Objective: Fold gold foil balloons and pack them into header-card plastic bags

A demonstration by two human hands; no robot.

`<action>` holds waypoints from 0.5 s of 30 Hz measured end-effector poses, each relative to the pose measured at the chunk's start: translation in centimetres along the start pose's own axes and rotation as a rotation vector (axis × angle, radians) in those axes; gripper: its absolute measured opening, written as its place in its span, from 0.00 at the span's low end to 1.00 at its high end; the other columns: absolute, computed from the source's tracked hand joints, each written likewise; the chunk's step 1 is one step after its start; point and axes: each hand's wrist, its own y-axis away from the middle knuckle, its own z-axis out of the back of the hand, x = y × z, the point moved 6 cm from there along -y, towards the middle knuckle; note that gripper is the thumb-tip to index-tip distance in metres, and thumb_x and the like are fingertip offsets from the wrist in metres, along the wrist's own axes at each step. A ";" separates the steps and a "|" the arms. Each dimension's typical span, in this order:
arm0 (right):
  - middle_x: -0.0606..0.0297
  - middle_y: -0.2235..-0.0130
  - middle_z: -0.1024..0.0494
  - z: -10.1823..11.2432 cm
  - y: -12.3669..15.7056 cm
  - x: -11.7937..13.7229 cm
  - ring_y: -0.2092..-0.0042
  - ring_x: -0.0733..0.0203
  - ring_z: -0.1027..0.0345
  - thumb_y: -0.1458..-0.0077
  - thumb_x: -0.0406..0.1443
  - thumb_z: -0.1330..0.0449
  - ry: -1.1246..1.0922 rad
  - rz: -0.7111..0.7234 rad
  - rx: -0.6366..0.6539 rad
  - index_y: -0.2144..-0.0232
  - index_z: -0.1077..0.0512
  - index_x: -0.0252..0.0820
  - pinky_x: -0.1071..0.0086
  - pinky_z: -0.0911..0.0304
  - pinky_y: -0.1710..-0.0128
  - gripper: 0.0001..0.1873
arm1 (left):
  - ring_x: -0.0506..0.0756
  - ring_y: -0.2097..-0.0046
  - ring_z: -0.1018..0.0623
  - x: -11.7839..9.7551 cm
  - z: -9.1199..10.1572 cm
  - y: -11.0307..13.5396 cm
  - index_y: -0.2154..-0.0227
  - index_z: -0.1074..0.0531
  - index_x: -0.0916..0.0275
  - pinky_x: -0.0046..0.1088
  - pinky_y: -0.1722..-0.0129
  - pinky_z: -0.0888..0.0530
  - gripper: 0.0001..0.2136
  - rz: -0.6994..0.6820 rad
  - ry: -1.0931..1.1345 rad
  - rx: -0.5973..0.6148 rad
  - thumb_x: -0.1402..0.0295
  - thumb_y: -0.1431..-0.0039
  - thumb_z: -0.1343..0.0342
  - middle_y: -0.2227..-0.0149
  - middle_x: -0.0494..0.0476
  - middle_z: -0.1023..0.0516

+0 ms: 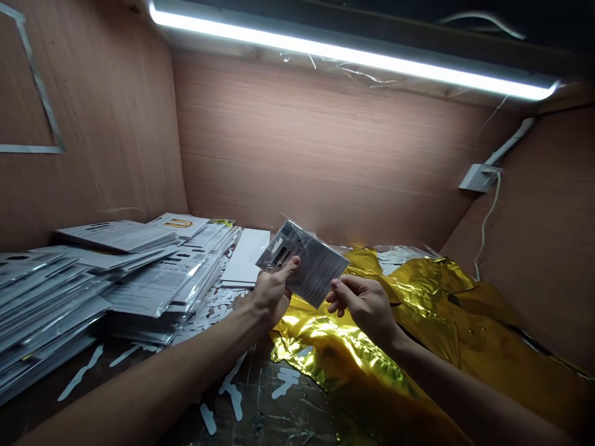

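Observation:
In the middle of the head view, a flat printed card in a clear plastic sleeve (316, 266) is held up at a tilt. My left hand (274, 288) grips its left side, thumb across the printed face. At the lower right corner, the fingers of my right hand (362, 303) pinch the sleeve's edge. Shiny gold foil sheets (409, 322) lie crumpled beneath and to the right of both hands. Behind my left hand rests a small stack of blank white cards (246, 254).
Tall piles of sleeved cards (153, 279) fill the left side. White paper cut-outs (232, 396) are scattered over the dark tabletop (279, 421). Wooden panels (302, 142) enclose the back and sides. A lit tube lamp (353, 56) hangs above; a white socket box (478, 178) with a cable is at right.

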 end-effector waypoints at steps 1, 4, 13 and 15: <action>0.57 0.73 0.19 -0.3 -0.1 0.0 0.75 0.58 0.24 0.39 0.52 0.36 0.002 0.005 0.001 0.73 0.23 0.38 0.70 0.32 0.78 0.23 | 0.64 0.53 0.16 0.2 -0.1 0.1 0.60 0.20 0.71 0.44 0.50 0.18 0.13 -0.001 0.002 0.005 0.70 0.46 0.29 0.57 0.69 0.15; 0.58 0.73 0.19 -1.0 -0.5 0.1 0.75 0.59 0.24 0.39 0.52 0.37 0.004 0.013 0.002 0.74 0.23 0.38 0.71 0.32 0.78 0.24 | 0.65 0.54 0.16 0.4 0.0 0.4 0.62 0.20 0.72 0.44 0.51 0.17 0.11 -0.006 0.001 -0.001 0.70 0.45 0.29 0.58 0.69 0.15; 0.61 0.77 0.22 -0.5 -0.4 -0.5 0.78 0.64 0.29 0.36 0.48 0.38 0.019 0.016 0.009 0.77 0.24 0.38 0.73 0.39 0.79 0.23 | 0.65 0.53 0.16 -0.8 -0.2 0.2 0.61 0.20 0.72 0.43 0.51 0.17 0.11 -0.038 -0.035 -0.051 0.74 0.46 0.29 0.60 0.68 0.15; 0.61 0.77 0.21 -0.1 0.2 -0.6 0.78 0.63 0.29 0.36 0.47 0.38 0.031 0.005 0.005 0.76 0.24 0.38 0.72 0.40 0.79 0.22 | 0.64 0.52 0.16 -0.9 -0.4 0.3 0.60 0.20 0.71 0.40 0.50 0.18 0.12 -0.062 -0.042 -0.062 0.76 0.48 0.29 0.59 0.66 0.14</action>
